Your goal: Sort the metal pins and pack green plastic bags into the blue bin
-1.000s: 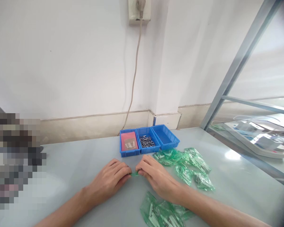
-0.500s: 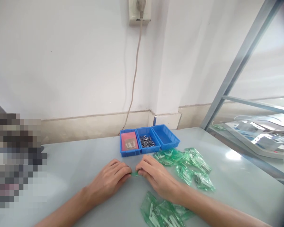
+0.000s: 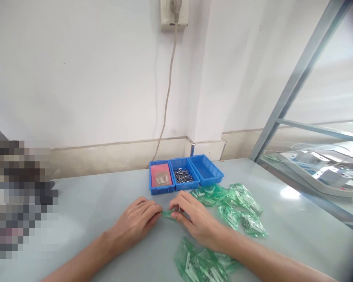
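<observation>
A small green plastic bag (image 3: 167, 215) spans the short gap between my hands, just above or on the grey table. My left hand (image 3: 138, 220) pinches its left end, the fingertips curled over it. At the right end, my right hand (image 3: 195, 217) has its index finger lifted and parted from the thumb. The thumb lies by the bag's edge; whether it touches is hard to tell. What the bag contains is mostly hidden. Near my right forearm lie several green bags (image 3: 201, 264) with pale strips and metal pieces inside.
Three blue trays stand in a row: a left tray (image 3: 161, 191) with a pink sheet and a small packet, a middle tray (image 3: 187, 186) of metal screws, a right tray (image 3: 206, 170). More filled green bags (image 3: 238, 203) lie right. A metal frame (image 3: 297, 70) rises at right; a pixelated area is left.
My right index finger has lifted away from the thumb, loosening the pinch, and more of the green bag shows. My left hand has shifted very slightly left.
</observation>
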A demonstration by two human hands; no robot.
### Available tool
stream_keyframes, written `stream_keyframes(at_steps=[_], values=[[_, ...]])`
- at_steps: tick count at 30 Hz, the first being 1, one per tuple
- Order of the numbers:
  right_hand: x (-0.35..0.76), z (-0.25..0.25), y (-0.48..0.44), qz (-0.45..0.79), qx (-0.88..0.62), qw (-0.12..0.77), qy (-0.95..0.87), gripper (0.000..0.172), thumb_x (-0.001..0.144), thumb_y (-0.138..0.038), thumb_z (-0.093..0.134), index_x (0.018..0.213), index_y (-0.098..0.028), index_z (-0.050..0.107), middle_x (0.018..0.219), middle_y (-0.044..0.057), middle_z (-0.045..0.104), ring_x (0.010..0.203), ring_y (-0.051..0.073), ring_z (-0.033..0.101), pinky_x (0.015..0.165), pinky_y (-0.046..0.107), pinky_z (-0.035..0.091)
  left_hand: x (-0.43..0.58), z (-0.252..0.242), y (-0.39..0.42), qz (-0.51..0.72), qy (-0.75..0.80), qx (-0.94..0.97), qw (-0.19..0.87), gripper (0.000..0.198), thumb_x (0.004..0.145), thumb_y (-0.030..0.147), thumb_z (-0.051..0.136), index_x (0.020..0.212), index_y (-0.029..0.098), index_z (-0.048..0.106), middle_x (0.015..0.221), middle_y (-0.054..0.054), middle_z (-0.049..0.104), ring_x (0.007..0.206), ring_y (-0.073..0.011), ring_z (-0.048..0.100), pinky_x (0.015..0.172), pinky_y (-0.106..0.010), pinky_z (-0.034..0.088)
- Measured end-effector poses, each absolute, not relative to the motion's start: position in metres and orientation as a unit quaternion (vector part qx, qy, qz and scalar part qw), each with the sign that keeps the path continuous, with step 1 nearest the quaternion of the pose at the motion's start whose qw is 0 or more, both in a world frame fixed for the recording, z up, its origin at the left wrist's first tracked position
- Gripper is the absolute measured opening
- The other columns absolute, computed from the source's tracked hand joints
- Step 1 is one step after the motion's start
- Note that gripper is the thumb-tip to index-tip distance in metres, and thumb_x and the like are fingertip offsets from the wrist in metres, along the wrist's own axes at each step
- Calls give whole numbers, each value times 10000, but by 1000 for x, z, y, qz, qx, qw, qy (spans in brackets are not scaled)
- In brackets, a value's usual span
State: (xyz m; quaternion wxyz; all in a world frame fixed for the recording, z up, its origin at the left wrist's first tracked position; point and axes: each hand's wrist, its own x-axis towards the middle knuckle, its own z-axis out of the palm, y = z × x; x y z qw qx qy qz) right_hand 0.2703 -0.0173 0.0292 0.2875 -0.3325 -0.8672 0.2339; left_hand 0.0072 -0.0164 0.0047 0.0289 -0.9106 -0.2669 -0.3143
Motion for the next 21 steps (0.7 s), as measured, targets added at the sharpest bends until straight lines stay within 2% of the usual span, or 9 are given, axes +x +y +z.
stream_keyframes(at_steps=[5, 12, 21], values=[[271, 30, -19, 239, -331, 285, -867, 113, 1076, -187, 604, 1165, -249, 574, 1148, 38, 629, 1085, 225, 583, 929, 347, 482, 8, 5, -17, -321, -273, -906, 25, 90, 1098, 141, 496, 1130, 195, 561, 917, -18, 700, 762, -164, 633, 812, -327, 515], [269, 31, -20, 248, -338, 296, -858, 137, 1074, -131, 556, 1129, -256, 560, 1088, 16, 629, 1003, 200, 590, 878, 321, 475, 9, 9, -18, -328, -278, -903, 11, 84, 1095, 141, 492, 1111, 198, 552, 949, -26, 710, 807, -172, 650, 792, -309, 522], [269, 33, -22, 249, -331, 304, -858, 152, 1101, -149, 487, 1164, -276, 542, 1100, 8, 633, 985, 187, 599, 869, 310, 473, 9, 9, -17, -339, -273, -900, 24, 179, 1109, 152, 483, 1270, 194, 550, 1014, -40, 743, 830, -177, 683, 788, -313, 549]])
